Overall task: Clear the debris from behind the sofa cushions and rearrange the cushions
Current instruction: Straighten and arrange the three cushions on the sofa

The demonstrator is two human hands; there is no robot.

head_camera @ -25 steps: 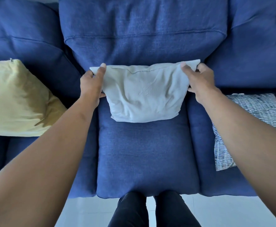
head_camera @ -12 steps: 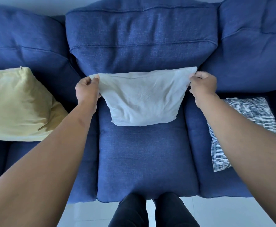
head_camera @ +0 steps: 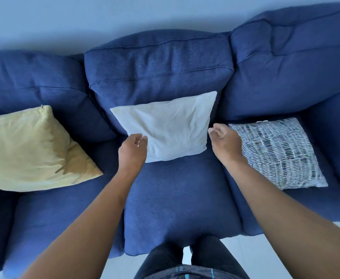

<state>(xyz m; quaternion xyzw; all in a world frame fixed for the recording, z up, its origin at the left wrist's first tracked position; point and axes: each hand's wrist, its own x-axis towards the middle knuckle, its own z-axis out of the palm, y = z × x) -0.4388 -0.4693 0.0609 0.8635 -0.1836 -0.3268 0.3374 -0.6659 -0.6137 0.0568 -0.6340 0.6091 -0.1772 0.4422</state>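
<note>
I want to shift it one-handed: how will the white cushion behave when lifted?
The white cushion looks wrinkled and soft, so it would probably sag from one corner. It seems thin, so likely light. Leaning on the backrest, it may flop forward if nudged.

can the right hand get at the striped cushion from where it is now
Probably yes. The right hand holds nothing and hovers by the striped cushion, which lies flat on the seat with nothing on top.

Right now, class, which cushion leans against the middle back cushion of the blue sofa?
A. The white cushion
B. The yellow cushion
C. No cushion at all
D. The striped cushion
A: the white cushion stands on the middle seat, leaning on the middle back cushion; the yellow cushion lies on the seat to its left and the striped cushion on the seat to its right.
</note>
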